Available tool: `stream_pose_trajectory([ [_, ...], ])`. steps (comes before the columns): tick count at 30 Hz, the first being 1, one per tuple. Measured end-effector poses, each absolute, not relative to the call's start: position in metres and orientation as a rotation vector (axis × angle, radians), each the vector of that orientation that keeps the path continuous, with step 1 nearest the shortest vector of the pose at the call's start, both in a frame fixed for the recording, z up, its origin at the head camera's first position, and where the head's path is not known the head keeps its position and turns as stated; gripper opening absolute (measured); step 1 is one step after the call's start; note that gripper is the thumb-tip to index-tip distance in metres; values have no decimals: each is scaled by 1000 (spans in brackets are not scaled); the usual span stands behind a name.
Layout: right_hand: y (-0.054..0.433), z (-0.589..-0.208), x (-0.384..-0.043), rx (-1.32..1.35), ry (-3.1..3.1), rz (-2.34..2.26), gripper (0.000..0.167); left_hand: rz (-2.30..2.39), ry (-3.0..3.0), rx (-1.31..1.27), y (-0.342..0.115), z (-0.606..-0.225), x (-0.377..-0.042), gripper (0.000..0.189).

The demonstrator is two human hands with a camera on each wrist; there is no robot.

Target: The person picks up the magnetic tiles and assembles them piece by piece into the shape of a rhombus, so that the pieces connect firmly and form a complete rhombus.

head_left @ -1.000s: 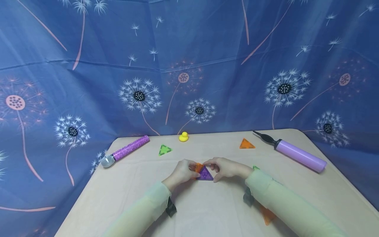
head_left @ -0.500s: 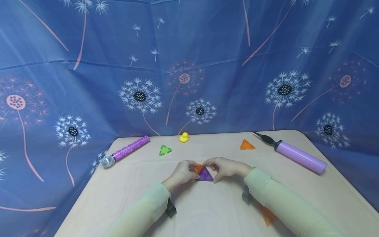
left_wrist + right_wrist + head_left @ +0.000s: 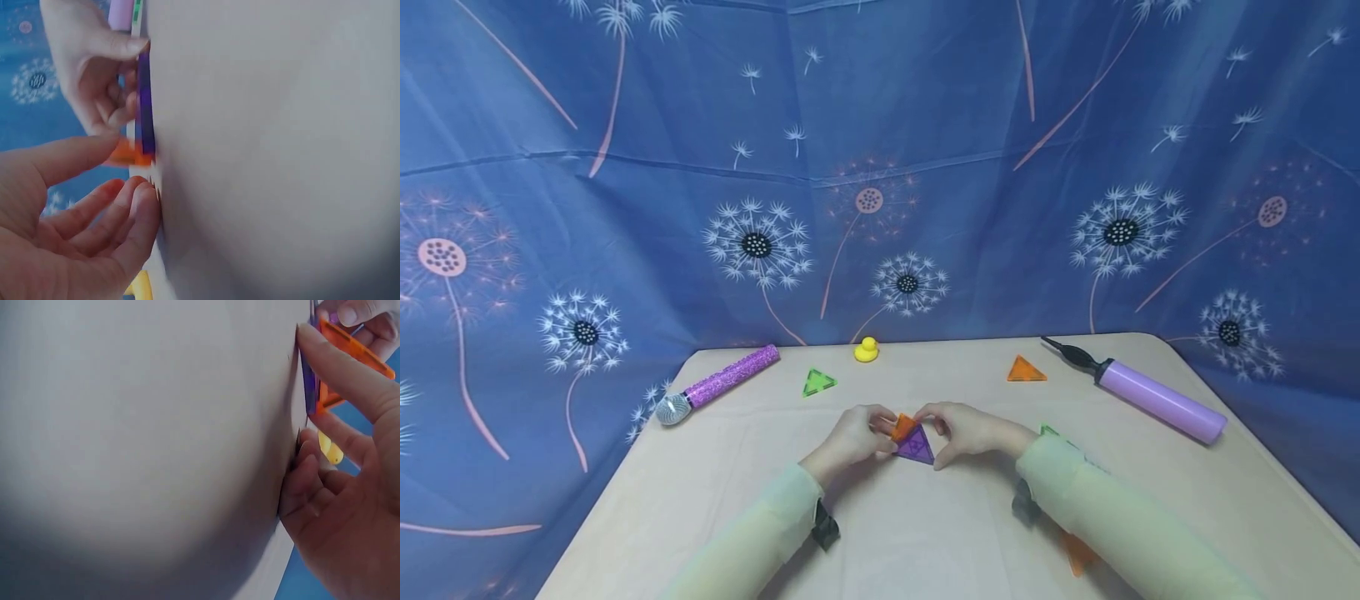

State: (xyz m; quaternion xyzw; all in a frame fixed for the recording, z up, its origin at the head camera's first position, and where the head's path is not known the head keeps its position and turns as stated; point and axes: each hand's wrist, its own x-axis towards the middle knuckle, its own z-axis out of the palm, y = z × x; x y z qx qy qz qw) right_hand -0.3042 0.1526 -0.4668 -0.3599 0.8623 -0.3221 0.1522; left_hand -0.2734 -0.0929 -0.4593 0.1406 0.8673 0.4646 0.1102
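Note:
A purple triangle magnetic tile [image 3: 916, 447] lies near the middle of the table, and an orange tile [image 3: 903, 427] stands up along its far left edge. My right hand [image 3: 973, 429] spans the purple tile, thumb at its near right corner and index finger at its far corner. Beside the orange tile is my left hand [image 3: 852, 440], its fingers loosely bent and its fingertips right at the tiles' left side. In the left wrist view a gap shows between the left thumb and fingers [image 3: 142, 206]. The right wrist view shows the orange tile [image 3: 350, 356] leaning up from the purple one.
A green triangle tile [image 3: 818, 382], a yellow rubber duck [image 3: 867, 350] and another orange triangle [image 3: 1026, 369] lie farther back. A glittery toy microphone [image 3: 722, 385] is at left, a purple hand pump [image 3: 1157, 400] at right. Under the right sleeve another orange tile [image 3: 1078, 556] partly shows.
The purple tile has turned a little, its right corner coming nearer the person. My left hand has eased slightly left; the right thumb has moved with the tile's corner.

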Motion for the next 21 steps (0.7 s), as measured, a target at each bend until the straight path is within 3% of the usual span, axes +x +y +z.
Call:
stream_pose_trajectory([
  [10, 144, -463, -285, -886, 2668, -812, 77, 1277, 2617, 659, -145, -450, -291, 58],
  [16, 136, -462, -273, -784, 2775, -821, 75, 1248, 2801, 522, -166, -444, -311, 47],
  [21, 128, -463, -268, -682, 2812, -832, 75, 962, 2956, 476, -180, -447, -327, 54],
])
